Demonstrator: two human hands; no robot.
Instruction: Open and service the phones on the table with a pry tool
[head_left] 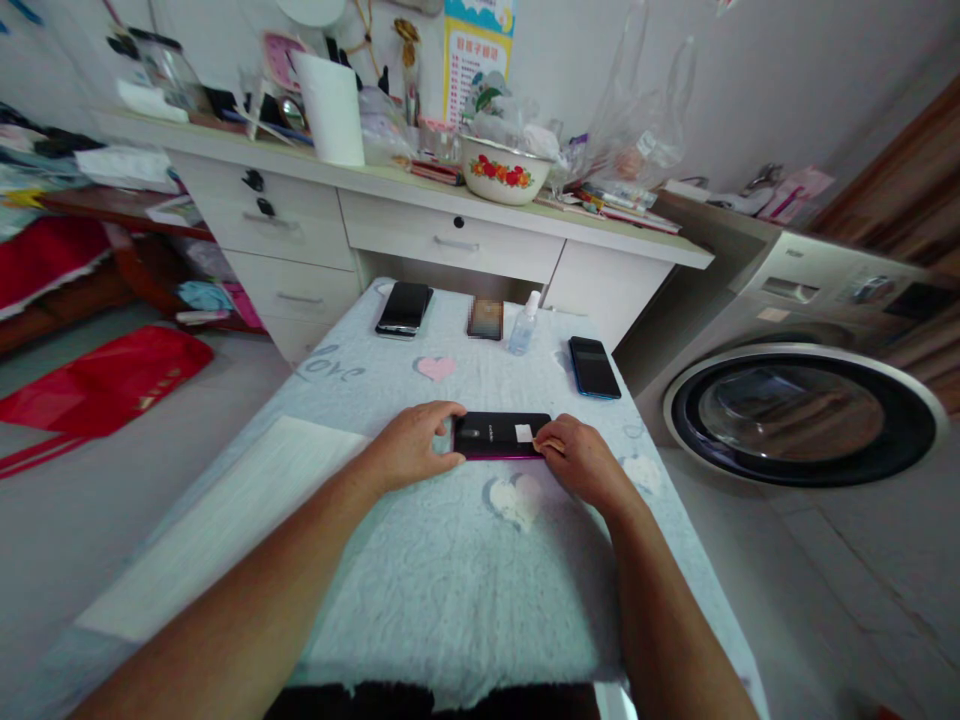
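Phone [491,425], black-backed with a pink edge, lies back up on the cloth-covered table [450,570], between the two hands. The left hand [412,445] grasps its left end, thumb on the near long edge and forefinger on the far one; the right hand [581,460] has its fingertips pinched on a small tan piece [553,443] at the phone's right end, too small to identify. Work on this phone looks under way rather than finished: a white patch [523,433] sits on its back, just beside the pinched fingers, though how much is done or left cannot be read from this view. A dark phone [405,308] and a blue-edged phone [595,368] lie well apart from the hands, untouched, with no clear sign whether either has been dealt with. Farther off on the table, a spray bottle [523,335] stands upright; it is see-through, its fill level hard to judge. On the counter [420,185] behind, a flowered bowl [506,182] is heaped with clear plastic and white bundles. A lidded jar [172,75] stands at the left, its contents unclear. Below the counter, the middle drawer [412,235] is closed.
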